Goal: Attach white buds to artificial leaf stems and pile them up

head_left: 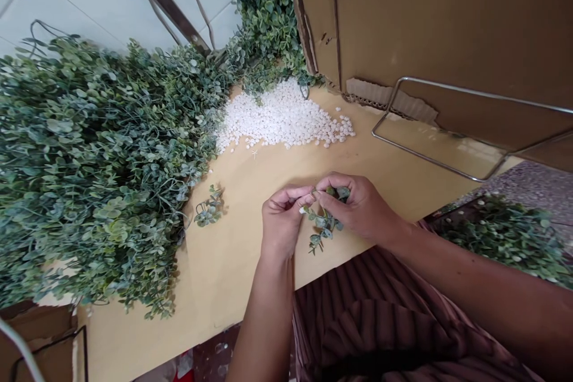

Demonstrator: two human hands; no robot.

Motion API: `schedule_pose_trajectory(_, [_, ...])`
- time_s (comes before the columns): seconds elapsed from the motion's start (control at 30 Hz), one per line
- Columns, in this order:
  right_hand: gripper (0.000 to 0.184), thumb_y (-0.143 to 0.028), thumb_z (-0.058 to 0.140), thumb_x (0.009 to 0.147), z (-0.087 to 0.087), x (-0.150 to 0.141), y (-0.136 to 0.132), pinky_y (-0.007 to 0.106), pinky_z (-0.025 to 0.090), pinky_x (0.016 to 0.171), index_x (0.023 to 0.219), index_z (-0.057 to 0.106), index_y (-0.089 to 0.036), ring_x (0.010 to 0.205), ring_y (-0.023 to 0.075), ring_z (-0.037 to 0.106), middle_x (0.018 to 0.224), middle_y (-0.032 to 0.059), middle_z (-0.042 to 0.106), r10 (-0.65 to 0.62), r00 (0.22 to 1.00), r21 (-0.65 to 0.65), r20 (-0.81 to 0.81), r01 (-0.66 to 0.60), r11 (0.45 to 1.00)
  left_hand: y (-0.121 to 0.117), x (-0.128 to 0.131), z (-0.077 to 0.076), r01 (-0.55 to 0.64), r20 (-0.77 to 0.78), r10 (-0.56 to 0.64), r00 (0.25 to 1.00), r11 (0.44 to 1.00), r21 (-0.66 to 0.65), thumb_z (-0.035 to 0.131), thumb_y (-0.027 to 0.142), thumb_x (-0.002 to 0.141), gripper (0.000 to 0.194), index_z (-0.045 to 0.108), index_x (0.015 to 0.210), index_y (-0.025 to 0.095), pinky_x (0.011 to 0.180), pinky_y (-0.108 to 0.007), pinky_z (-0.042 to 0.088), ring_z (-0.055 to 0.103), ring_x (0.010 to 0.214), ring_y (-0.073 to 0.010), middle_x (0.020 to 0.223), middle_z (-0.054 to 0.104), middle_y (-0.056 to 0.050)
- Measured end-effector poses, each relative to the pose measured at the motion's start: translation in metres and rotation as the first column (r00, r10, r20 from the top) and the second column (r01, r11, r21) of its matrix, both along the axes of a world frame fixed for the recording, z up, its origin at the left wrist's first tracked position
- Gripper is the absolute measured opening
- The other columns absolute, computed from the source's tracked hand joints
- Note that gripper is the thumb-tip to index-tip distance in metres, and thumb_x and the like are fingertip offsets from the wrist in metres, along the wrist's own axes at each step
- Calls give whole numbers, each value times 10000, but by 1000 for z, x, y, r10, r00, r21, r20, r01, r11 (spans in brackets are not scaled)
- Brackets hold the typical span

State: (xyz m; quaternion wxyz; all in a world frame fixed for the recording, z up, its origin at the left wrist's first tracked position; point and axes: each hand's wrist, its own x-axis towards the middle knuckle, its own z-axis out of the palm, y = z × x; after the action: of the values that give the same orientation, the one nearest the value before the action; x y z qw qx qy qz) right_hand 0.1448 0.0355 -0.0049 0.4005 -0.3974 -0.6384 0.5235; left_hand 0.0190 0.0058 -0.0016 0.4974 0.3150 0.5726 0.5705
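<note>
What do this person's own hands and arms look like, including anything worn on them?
The left hand and right hand wear no gloves, and no ring shows on the visible fingers. The left forearm and right forearm show no sleeves, watch or bracelet. No cables run along them.

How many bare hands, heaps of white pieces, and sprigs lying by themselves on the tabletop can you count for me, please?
Left hand and right hand: 2
Heap of white pieces: 1
Sprig lying by itself: 1
Total: 4
</note>
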Motion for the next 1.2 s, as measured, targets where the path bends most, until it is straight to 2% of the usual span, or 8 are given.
schedule_pose_trajectory(0.2, [173,-279,513,778,-2,-1,1,218,415,533,688,581,-148,553,105,509,583,-5,559,-5,1000,-15,-31,4,1000,-24,-11,3,-21,-203,26,979,999,27,696,350,693,282,695,943,219,760,-268,502,636,789,-130,883,700,-36])
schedule_pose_trajectory(0.47, [180,-319,591,751,-1,-3,3,220,408,536,717,595,-143,556,103,506,597,-12,554,-94,987,-128,-128,78,989,-60,-27,7,174,-756,-123,643,985,-12,668,237,711,235,679,940,186,750,-303,486,600,818,-168,872,651,-61])
schedule_pose_trajectory(0.57, [286,-434,611,754,-4,8,4,236,424,570,684,620,-157,588,112,517,612,-7,562,58,964,-200,-259,-112,973,-55,-22,-1,192,-800,-90,593,981,32,585,172,766,96,677,793,174,686,-285,475,594,726,-149,751,636,-44])
schedule_pose_trajectory(0.67, [517,-601,443,813,-3,27,9,295,465,674,602,633,-170,722,160,572,671,34,586,341,804,-168,-488,-469,867,-50,-22,-3,207,-786,-95,611,978,42,577,148,767,95,664,743,175,655,-272,471,588,703,-144,730,624,-38])
schedule_pose_trajectory(0.73, [578,-626,390,825,1,38,14,342,470,753,560,624,-169,782,184,588,689,49,592,419,728,-132,-542,-567,813,-49,-23,1,249,-753,-140,643,968,33,573,148,773,97,663,750,177,653,-265,473,590,720,-144,750,619,-42])
schedule_pose_trajectory(0.9, [234,-375,688,698,12,30,14,260,463,656,721,615,-154,675,135,566,703,13,600,262,943,-172,-207,-298,939,-40,-16,21,325,-719,-173,674,942,79,575,140,770,111,670,746,191,668,-247,468,582,722,-132,744,604,-28])
schedule_pose_trajectory(1.03, [145,-272,573,776,11,10,0,247,444,639,842,595,-145,709,139,555,762,16,600,368,930,-15,-13,-369,929,-25,-10,34,311,-700,-127,702,940,141,594,142,748,112,687,773,198,646,-242,455,570,696,-131,741,616,-31])
schedule_pose_trajectory(1.2, [175,-276,461,845,2,6,-5,263,433,672,849,576,-143,737,147,548,788,29,605,311,950,59,13,-311,948,-6,-16,36,313,-561,-212,800,946,88,646,166,704,103,694,792,189,615,-241,437,539,640,-123,680,611,-23])
